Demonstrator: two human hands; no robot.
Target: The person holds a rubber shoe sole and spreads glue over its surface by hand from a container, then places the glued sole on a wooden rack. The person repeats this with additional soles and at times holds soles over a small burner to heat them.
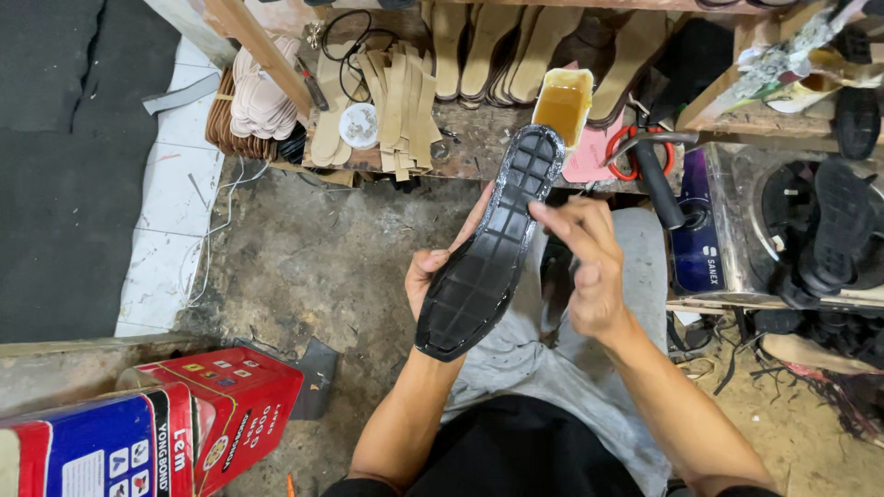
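Left hand (433, 276): fingers closed around black rubber shoe sole (493, 248), held tread-up over lap. Right hand (589, 267): fingers loosely bunched, just beside sole edge, contact unclear. Red-and-blue glue cans (157, 433) at lower left. Square tin of amber adhesive (562, 106) on surface (470, 138) behind sole tip.

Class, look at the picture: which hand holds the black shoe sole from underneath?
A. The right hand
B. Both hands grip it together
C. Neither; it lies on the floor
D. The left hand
D: the left hand cups the black sole from below, while the right hand hovers beside it with fingers bent, apparently not gripping it.
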